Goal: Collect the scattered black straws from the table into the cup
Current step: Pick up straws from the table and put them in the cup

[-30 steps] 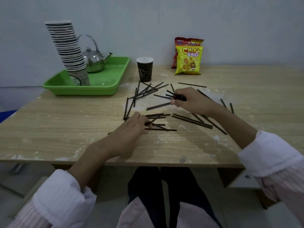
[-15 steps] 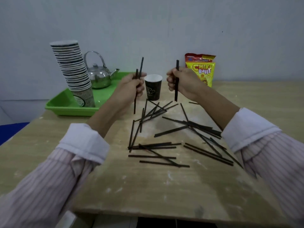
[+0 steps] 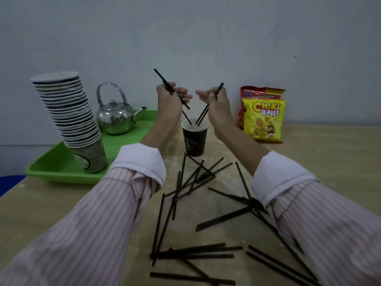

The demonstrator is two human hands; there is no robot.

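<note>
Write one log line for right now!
left hand: grips left straws | right hand: grips right straws | cup: tips at mouth | table: loose straws scattered

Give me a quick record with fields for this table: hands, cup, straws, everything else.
black paper cup: upright on wooden table
left hand: grips thin black straws, one tip in the cup
right hand: grips black straws, tips in the cup
loose straws: many, scattered on table, nearer the person
elsewhere: green plastic tray holding steel kettle and stack of paper cups; snack bags at far right
</note>
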